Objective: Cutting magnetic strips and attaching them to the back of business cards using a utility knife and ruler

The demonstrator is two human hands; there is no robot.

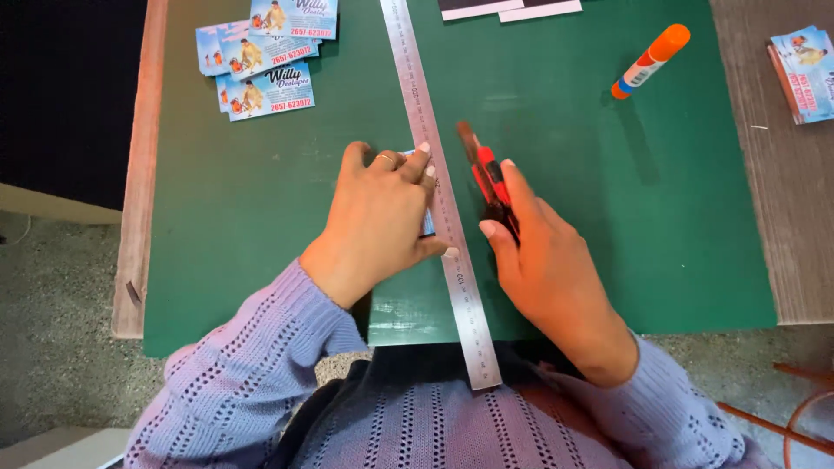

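While the flat green cutting mat (261, 217) protects the table, a long steel ruler (434, 156) crosses it; left hand (382, 217) presses flat, pinning a small blue printed card (427, 221) beneath, right hand (543, 252) clamped around the red-and-black utility knife (486, 174) beside the ruler's edge.

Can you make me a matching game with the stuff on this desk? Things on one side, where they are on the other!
Things:
1. ruler
2. knife
3. glue stick
4. loose cards

Places:
A. lying alone near the mat's top right
B. spread out at the mat's top left
C. pressed down by the left hand
D. gripped in the right hand

Pairs: 1-C, 2-D, 3-A, 4-B
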